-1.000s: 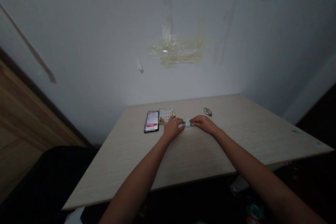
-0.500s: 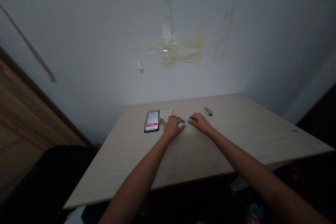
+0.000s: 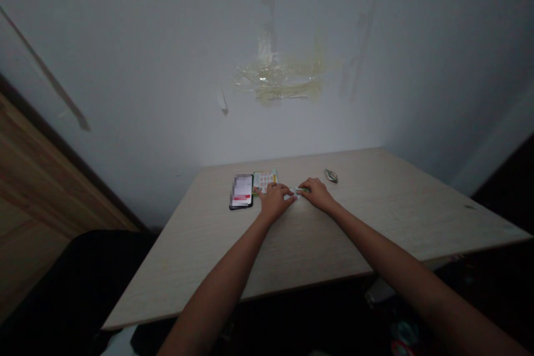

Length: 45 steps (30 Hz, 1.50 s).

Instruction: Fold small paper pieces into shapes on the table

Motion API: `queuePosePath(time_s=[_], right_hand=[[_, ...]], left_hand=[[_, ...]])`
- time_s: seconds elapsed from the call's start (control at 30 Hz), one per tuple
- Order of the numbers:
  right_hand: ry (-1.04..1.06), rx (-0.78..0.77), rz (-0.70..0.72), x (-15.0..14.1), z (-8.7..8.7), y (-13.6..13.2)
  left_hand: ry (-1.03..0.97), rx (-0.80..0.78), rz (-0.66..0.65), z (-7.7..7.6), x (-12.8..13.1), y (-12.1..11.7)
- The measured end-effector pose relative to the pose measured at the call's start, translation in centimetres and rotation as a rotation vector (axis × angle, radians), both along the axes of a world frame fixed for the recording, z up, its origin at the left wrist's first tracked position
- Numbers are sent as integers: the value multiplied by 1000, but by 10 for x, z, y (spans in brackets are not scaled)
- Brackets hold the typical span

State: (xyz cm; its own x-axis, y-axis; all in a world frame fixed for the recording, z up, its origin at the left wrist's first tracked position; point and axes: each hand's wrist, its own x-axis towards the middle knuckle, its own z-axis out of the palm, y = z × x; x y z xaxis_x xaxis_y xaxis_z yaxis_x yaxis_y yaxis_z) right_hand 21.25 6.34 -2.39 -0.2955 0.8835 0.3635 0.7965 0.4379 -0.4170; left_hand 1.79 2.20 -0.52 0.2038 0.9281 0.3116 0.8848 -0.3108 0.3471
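Small white-green piece [image 3: 297, 193]: on the table between both hands, mostly covered by fingers; paper or film, cannot tell; looks thin, so likely weak point is a tear or crease if the two sides pull unevenly.
Left hand [image 3: 274, 200]: palm down, fingers spread, thumb and nearest fingers at the piece's left end; pinch or plain press, cannot tell; if pressure is light, piece could skid or pivot.
Right hand [image 3: 317, 192]: fingers bunched, appears to pinch the right end, green edge showing; a jerk from here could rip the end or pop it loose.
Printed card [image 3: 266, 178]: flat, lower part under the left hand's outer fingers; any sideways shift of that hand could drag it.
Phone [image 3: 243, 188]: face up, lit, just left of the card; a dragged card could nudge it; far from the front edge, so fall risk looks low.
Folded packet [image 3: 331, 176]: beyond the right hand, apart from it; a wide backswing might clip it.
Table [image 3: 292, 256]: pale, smooth-looking; little grip, so light bits may slide; light is dim, small edges easy to miss.
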Motion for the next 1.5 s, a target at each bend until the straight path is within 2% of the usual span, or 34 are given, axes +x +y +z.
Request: queuePosePath(time_s=[0.33,0.6,0.9,1.17,1.5], right_hand=[[-10,27,-25,-2,-1,0],[13,6,-48,-2,-2,0],[252,-25,3,5,-8,4],[105,-1,-48,2,-6,4],[121,-11,-53,2,-4,2]], left_hand=[[4,-32,21,7,4,-4],[-20,-23,-2,5,3,-1],[-18,-1,6,-2,2,1],[17,31,5,-5,2,-1],[23,14,6,-4,0,-1]])
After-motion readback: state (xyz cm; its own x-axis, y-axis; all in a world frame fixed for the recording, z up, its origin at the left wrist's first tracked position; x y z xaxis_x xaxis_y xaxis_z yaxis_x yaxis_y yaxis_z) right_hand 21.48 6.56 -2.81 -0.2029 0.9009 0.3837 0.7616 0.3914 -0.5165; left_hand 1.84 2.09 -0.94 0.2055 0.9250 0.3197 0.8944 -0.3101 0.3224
